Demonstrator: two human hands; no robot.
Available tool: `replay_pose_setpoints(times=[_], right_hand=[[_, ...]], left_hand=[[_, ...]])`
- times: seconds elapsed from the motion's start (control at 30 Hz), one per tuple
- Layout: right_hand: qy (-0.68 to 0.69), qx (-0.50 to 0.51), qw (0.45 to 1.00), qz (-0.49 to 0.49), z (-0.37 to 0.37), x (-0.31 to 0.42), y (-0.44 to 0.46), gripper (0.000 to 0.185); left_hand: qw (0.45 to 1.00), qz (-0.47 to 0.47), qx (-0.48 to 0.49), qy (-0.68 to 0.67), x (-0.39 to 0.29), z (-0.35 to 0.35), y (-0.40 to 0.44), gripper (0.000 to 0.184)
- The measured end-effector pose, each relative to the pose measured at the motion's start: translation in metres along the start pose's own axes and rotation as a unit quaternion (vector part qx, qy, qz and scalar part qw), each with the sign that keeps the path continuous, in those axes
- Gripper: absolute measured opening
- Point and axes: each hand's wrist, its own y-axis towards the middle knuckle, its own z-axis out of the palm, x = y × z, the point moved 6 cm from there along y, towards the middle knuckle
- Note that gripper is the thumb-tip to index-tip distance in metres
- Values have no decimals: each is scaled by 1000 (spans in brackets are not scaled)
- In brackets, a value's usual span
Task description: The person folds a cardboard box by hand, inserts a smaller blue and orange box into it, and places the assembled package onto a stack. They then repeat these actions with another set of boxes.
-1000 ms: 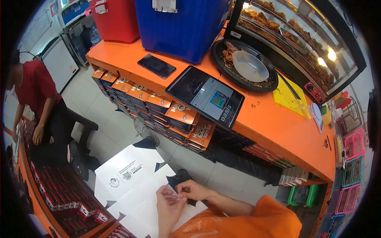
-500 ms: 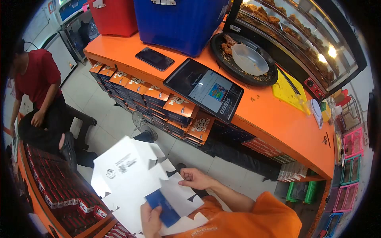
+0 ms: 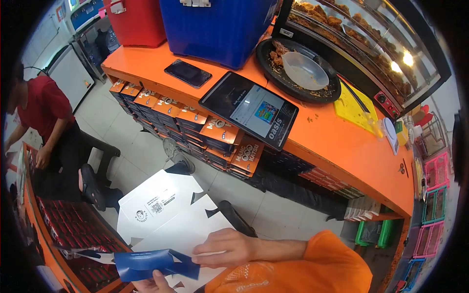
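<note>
"Hands first: what have you got?"

"With my left hand [image 3: 155, 285], low at the frame's edge, I have the thumb pressed on a glossy dark blue cardboard panel [image 3: 141, 263], its other fingers mostly hidden from me. My right hand [image 3: 225, 248] is closed, fingers curled over the panel's other end. Neither is spread open."

"And the rest of the cardboard?"

"A broad white cardboard sheet [image 3: 171, 219] with notched edges spreads out just beyond the panel. I can read a small round black logo [image 3: 141, 215] and a square printed code [image 3: 157, 207] on it. Where panel and sheet join, I can't tell; my hands cover that part."

"What's past it?"

"An orange table [image 3: 342, 146]. I see a black-framed tablet [image 3: 249, 110] near its front edge, a dark phone [image 3: 188, 73] to one side, and a round black tray [image 3: 322, 96] with a translucent white bowl [image 3: 305, 72] in it. Then a yellow cutting board [image 3: 349, 110] close to a glass display case [image 3: 366, 44] of fried food. Orange-and-navy boxes [image 3: 217, 129] are stacked below the tabletop."

"Anyone near you?"

"One person in a dark red shirt [image 3: 44, 107], seated on the left, well apart from my hands."
</note>
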Motion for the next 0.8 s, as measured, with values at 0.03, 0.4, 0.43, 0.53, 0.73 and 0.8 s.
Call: replay_pose_setpoints(times=[0.03, 0.4, 0.43, 0.53, 0.73, 0.8], right_hand=[[-14, -2, 999, -40, 0, 3, 5, 36], [-54, 4, 993, -109, 17, 4, 23, 28], [-64, 12, 991, -116, 19, 4, 22, 27], [-67, -14, 993, -99, 21, 7, 23, 25], [-29, -15, 994, -100, 20, 9, 22, 23], [-12, -32, 993, -116, 25, 8, 18, 23]], left_hand=[[997, 51, 10, 66, -6, 3, 1, 34], [969, 175, -40, 171, -2, 4, -11, 43], [981, 128, -46, 137, 11, 4, -9, 51], [977, 184, 27, 109, 35, 6, -10, 54], [990, 102, 24, 92, 24, 7, 1, 49], [994, 52, -43, 89, 9, 6, 1, 58]])
